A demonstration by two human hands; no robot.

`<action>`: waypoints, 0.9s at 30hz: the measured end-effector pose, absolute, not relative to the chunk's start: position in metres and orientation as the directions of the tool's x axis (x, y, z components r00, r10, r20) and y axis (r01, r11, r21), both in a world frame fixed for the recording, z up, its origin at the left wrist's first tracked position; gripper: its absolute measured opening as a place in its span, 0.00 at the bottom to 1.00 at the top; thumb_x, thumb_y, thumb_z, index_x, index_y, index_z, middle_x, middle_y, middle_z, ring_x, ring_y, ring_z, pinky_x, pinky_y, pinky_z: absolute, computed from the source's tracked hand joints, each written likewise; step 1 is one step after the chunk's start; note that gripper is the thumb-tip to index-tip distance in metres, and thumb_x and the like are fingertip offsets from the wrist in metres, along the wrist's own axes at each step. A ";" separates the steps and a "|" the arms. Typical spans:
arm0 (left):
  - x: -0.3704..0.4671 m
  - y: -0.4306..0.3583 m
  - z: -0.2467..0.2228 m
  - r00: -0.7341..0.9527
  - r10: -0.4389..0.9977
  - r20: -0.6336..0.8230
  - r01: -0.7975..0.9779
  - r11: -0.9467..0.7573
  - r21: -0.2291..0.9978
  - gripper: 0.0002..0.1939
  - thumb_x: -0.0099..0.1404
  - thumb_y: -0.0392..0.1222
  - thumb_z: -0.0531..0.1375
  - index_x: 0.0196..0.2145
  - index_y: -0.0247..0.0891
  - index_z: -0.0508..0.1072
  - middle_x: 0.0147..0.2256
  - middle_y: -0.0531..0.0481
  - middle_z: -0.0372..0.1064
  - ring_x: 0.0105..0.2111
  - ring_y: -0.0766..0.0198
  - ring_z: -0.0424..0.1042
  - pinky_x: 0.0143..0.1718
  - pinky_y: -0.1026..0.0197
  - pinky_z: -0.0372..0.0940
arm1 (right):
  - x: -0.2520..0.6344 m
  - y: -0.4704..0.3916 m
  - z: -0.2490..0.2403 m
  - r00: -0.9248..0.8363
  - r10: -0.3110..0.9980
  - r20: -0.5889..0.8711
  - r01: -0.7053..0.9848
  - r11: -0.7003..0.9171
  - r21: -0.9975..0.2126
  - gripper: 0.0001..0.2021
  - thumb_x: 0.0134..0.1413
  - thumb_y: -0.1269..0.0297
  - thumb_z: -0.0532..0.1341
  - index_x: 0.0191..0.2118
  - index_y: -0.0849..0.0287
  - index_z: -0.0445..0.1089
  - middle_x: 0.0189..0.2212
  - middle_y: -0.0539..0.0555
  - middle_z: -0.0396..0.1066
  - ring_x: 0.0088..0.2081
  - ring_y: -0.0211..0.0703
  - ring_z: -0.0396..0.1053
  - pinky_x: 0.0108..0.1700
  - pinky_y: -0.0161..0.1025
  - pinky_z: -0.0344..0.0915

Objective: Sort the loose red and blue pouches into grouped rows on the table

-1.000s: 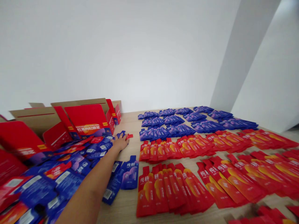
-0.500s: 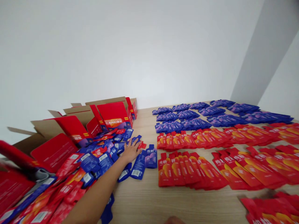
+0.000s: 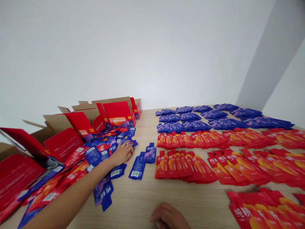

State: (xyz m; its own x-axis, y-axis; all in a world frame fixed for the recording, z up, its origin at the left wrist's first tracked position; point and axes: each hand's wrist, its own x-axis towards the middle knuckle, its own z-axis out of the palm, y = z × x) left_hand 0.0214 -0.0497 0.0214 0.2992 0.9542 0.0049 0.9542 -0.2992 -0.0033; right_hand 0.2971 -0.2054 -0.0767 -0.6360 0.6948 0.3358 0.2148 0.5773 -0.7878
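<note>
My left hand reaches over the loose heap of blue and red spouted pouches. Its fingers are bent down and closed at the heap's right edge, and what is under them is hidden. Two blue pouches lie to its right: one back side up, the other front side up, overlapping at a corner. Nearer to me, another blue pouch lies by the forearm. My right hand is at the bottom edge, over the bare wood, with curled fingers and nothing visible in them. The frame cuts off its lower part.
Open red cartons with raised flaps stand in a row along the left, behind the heap. On the right, overlapping rows of red pouches cover the wooden table. Fanned groups of blue pouches lie farther back, before a white wall.
My left hand has drawn back leftward, and its spread fingers have bent in. The two blue pouches at the edge now lie apart from the heap. My right hand has come farther into view.
</note>
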 end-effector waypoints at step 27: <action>0.034 -0.020 0.000 -0.020 0.994 0.109 0.997 0.028 -0.072 0.23 0.67 0.44 0.45 0.59 0.49 0.62 0.63 0.49 0.52 0.64 0.48 0.47 0.58 0.31 0.44 | 0.300 -0.204 -0.069 -0.665 0.634 0.394 0.207 0.663 -0.719 0.22 0.34 0.81 0.51 0.37 0.59 0.70 0.34 0.54 0.74 0.37 0.41 0.70 0.39 0.34 0.66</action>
State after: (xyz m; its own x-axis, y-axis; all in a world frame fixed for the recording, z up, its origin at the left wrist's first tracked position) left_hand 0.0335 -0.0200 -0.0003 -0.0198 0.9938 0.1094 0.9971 0.0277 -0.0715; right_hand 0.2996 -0.2038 -0.0693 -0.6654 0.6344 0.3936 0.2067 0.6631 -0.7194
